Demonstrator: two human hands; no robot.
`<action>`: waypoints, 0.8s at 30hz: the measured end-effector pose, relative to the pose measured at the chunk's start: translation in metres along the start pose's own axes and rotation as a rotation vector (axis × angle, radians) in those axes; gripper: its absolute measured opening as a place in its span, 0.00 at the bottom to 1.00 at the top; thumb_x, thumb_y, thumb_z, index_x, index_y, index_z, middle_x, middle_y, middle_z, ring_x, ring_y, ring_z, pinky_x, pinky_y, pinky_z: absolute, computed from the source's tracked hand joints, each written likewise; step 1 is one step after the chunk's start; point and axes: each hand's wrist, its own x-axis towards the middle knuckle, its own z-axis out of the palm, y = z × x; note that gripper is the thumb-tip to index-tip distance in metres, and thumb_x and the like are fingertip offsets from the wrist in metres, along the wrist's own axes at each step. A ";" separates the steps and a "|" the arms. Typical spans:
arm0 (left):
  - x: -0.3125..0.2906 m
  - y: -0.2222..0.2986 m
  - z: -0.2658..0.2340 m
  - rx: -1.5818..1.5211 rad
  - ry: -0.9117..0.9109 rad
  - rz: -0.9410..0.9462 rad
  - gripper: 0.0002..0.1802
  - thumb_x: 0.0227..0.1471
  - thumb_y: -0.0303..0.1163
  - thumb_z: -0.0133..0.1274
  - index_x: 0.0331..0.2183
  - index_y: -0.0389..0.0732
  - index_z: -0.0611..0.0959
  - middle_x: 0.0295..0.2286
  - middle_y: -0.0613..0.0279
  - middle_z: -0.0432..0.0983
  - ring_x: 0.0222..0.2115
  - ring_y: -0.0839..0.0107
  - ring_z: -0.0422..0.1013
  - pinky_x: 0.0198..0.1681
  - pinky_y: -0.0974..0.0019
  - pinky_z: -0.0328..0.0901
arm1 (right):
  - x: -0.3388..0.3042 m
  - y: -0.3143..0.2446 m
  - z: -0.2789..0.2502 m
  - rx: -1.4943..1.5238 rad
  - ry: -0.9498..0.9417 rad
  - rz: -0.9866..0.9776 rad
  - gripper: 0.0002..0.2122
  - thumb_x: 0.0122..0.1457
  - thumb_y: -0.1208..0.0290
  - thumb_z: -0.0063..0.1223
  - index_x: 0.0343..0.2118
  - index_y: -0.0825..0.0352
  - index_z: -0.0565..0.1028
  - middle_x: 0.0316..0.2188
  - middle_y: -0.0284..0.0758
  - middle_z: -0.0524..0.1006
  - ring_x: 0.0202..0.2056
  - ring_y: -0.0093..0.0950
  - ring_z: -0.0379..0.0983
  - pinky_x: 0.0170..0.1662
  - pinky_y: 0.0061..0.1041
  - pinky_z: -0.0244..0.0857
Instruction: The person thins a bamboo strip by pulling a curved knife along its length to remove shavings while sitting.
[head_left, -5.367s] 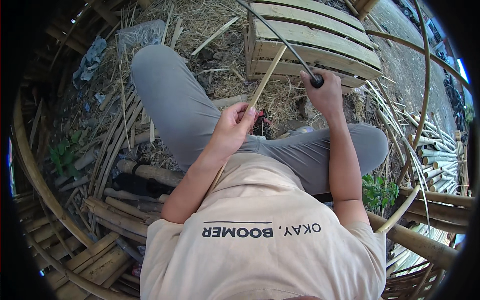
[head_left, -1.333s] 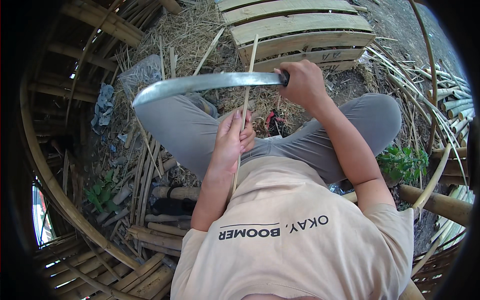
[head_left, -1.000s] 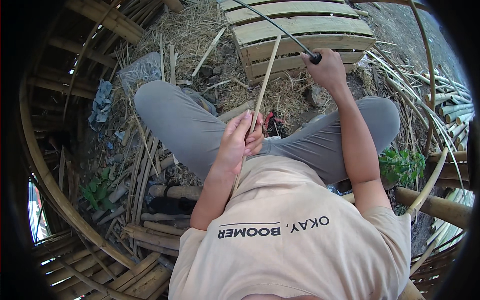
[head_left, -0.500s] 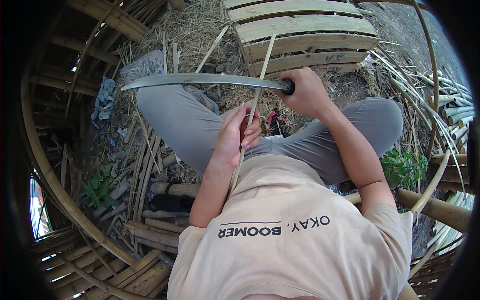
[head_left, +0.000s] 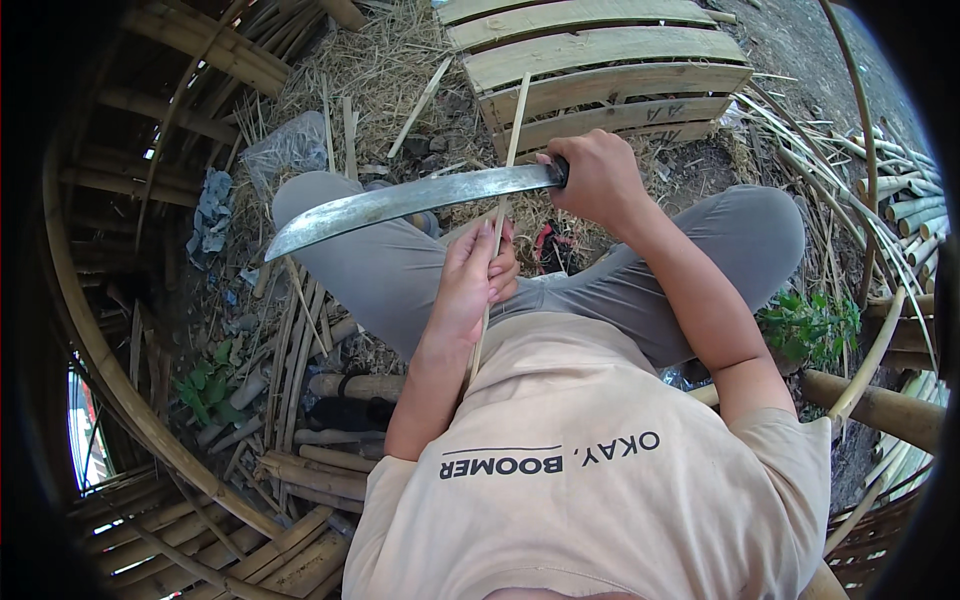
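My right hand (head_left: pixel 598 175) is closed round the black handle of a machete (head_left: pixel 400 200). Its long, curved metal blade reaches left over my lap, tip above my left knee. My left hand (head_left: pixel 478 265) pinches a thin, pale bamboo strip (head_left: pixel 517 125) in front of my belly. The strip runs from beside my left forearm up and away toward the wooden slats. The blade crosses over the strip close to the handle, above my left fingers. Whether blade and strip touch, I cannot tell.
A wooden slatted crate (head_left: pixel 610 90) stands ahead. Cut bamboo poles (head_left: pixel 915 215) and long strips lie at the right, near a green plant (head_left: pixel 808 325). Bamboo pieces (head_left: pixel 310 470), a plastic bag (head_left: pixel 285 150) and a blue-grey cloth (head_left: pixel 210 215) lie at left. Dry straw litters the ground.
The machete's tip has swung down nearer to me, and the blade now shows its broad flat side. My right hand has moved slightly up and left. My left hand still grips the strip.
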 end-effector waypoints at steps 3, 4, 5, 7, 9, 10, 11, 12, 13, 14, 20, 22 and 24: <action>-0.002 0.000 -0.001 -0.024 0.000 -0.012 0.15 0.69 0.41 0.37 0.38 0.41 0.72 0.17 0.77 0.53 0.13 0.87 0.49 0.16 0.79 0.47 | 0.002 0.004 0.002 -0.013 0.052 -0.044 0.07 0.43 0.68 0.61 0.27 0.62 0.81 0.20 0.43 0.77 0.27 0.45 0.75 0.34 0.41 0.69; -0.002 0.001 0.000 -0.020 0.015 -0.015 0.15 0.69 0.41 0.36 0.38 0.41 0.72 0.17 0.77 0.53 0.13 0.87 0.49 0.16 0.79 0.47 | 0.003 0.006 0.001 -0.018 0.053 -0.031 0.07 0.44 0.68 0.61 0.28 0.62 0.82 0.20 0.43 0.77 0.27 0.45 0.75 0.34 0.41 0.69; -0.001 0.002 0.000 -0.017 0.031 -0.016 0.15 0.69 0.40 0.36 0.39 0.41 0.72 0.17 0.77 0.53 0.13 0.87 0.48 0.16 0.79 0.47 | 0.004 0.007 0.000 -0.023 0.052 -0.019 0.08 0.44 0.68 0.61 0.28 0.62 0.82 0.20 0.43 0.77 0.27 0.45 0.75 0.35 0.41 0.69; -0.001 0.001 -0.001 -0.021 0.033 -0.020 0.14 0.69 0.40 0.36 0.39 0.41 0.72 0.17 0.77 0.53 0.13 0.87 0.48 0.16 0.79 0.47 | 0.004 0.007 0.000 -0.026 0.062 -0.029 0.08 0.44 0.68 0.61 0.28 0.62 0.82 0.20 0.43 0.77 0.27 0.45 0.75 0.35 0.41 0.69; -0.002 0.001 -0.001 -0.025 0.035 -0.027 0.14 0.69 0.40 0.36 0.38 0.41 0.72 0.17 0.77 0.53 0.13 0.87 0.48 0.16 0.79 0.47 | 0.005 0.010 0.000 -0.029 0.071 -0.037 0.08 0.44 0.68 0.61 0.29 0.61 0.82 0.20 0.43 0.77 0.27 0.45 0.75 0.35 0.41 0.69; -0.002 0.002 -0.001 -0.026 0.028 -0.011 0.14 0.69 0.40 0.36 0.38 0.41 0.71 0.17 0.76 0.53 0.12 0.87 0.48 0.15 0.79 0.47 | 0.008 0.014 0.001 -0.040 0.089 -0.012 0.08 0.44 0.67 0.61 0.29 0.62 0.82 0.21 0.44 0.77 0.28 0.45 0.76 0.35 0.41 0.70; -0.003 0.003 -0.001 -0.025 0.019 0.004 0.14 0.69 0.39 0.35 0.38 0.41 0.71 0.17 0.76 0.53 0.12 0.87 0.48 0.15 0.79 0.47 | 0.011 0.019 0.001 -0.052 0.109 0.015 0.09 0.44 0.66 0.61 0.29 0.62 0.82 0.21 0.44 0.78 0.28 0.46 0.76 0.35 0.40 0.70; -0.005 0.003 -0.002 -0.026 0.018 0.002 0.14 0.69 0.39 0.35 0.38 0.41 0.71 0.17 0.76 0.53 0.12 0.87 0.48 0.15 0.79 0.47 | 0.013 0.027 0.000 -0.053 0.109 0.017 0.09 0.44 0.66 0.61 0.29 0.62 0.82 0.21 0.44 0.78 0.28 0.46 0.76 0.35 0.40 0.70; -0.009 0.002 -0.003 -0.034 0.012 -0.014 0.14 0.69 0.40 0.35 0.38 0.41 0.71 0.17 0.76 0.53 0.12 0.87 0.48 0.15 0.79 0.47 | 0.016 0.036 -0.001 -0.094 0.182 0.070 0.09 0.46 0.65 0.59 0.29 0.62 0.82 0.22 0.44 0.78 0.29 0.45 0.77 0.35 0.41 0.71; -0.013 0.001 -0.005 -0.044 0.010 -0.025 0.15 0.69 0.40 0.35 0.38 0.41 0.71 0.17 0.76 0.53 0.12 0.87 0.48 0.15 0.79 0.47 | 0.021 0.047 -0.002 -0.134 0.254 0.115 0.09 0.48 0.64 0.58 0.28 0.62 0.83 0.22 0.44 0.79 0.29 0.45 0.78 0.36 0.42 0.72; -0.022 0.009 -0.015 -0.112 -0.048 0.024 0.16 0.69 0.40 0.35 0.37 0.39 0.71 0.16 0.75 0.54 0.11 0.87 0.48 0.14 0.78 0.47 | 0.032 0.097 -0.035 -0.143 0.326 0.407 0.15 0.55 0.57 0.57 0.29 0.67 0.82 0.23 0.48 0.79 0.29 0.47 0.78 0.37 0.44 0.71; -0.017 0.006 -0.019 -0.141 -0.051 0.026 0.16 0.69 0.41 0.36 0.37 0.39 0.72 0.16 0.74 0.55 0.11 0.86 0.49 0.14 0.78 0.48 | 0.027 0.080 -0.036 0.040 0.229 0.399 0.16 0.55 0.57 0.59 0.27 0.68 0.82 0.20 0.48 0.77 0.28 0.48 0.77 0.35 0.43 0.69; -0.015 0.002 -0.019 -0.152 -0.024 -0.051 0.17 0.69 0.41 0.37 0.37 0.38 0.72 0.17 0.74 0.56 0.11 0.86 0.50 0.14 0.78 0.49 | 0.020 0.060 -0.035 0.094 0.177 0.372 0.15 0.54 0.58 0.61 0.26 0.69 0.81 0.18 0.48 0.76 0.27 0.48 0.76 0.33 0.41 0.68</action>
